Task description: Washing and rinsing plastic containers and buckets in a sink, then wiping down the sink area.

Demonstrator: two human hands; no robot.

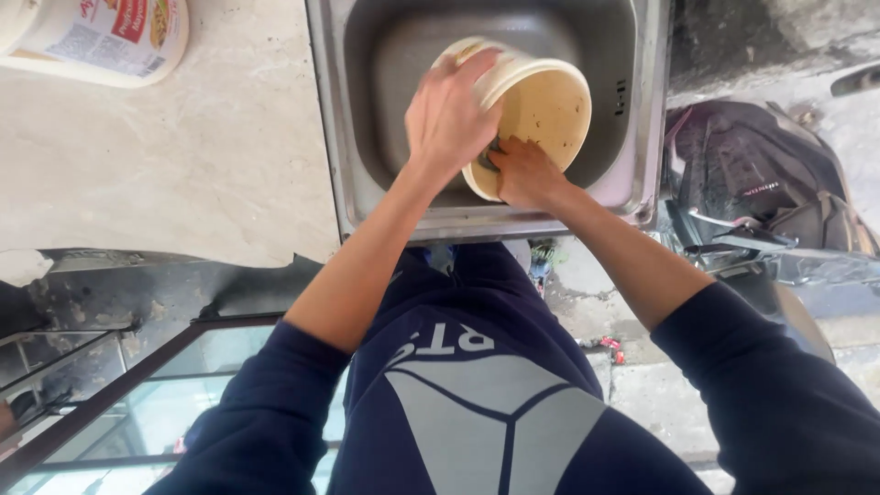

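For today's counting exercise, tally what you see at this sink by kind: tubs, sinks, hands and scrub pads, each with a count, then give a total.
Tubs: 2, the cream tub in the sink and the labelled tub on the counter
Sinks: 1, the steel sink
Hands: 2, left hand and right hand
Scrub pads: 1, the dark pad, mostly hidden
Total: 6

A round cream-white plastic tub (96, 37) stands at the far left corner of the pale stone tabletop (183, 156), well apart from the steel sink (642, 137) and cut off by the frame's top edge. A printed label (110, 27) wraps its side: a red panel, a small yellow-and-green picture and a block of fine grey print on white. In the sink, a second cream tub (541, 105), bare of any label, lies tilted, its inside speckled with brown.
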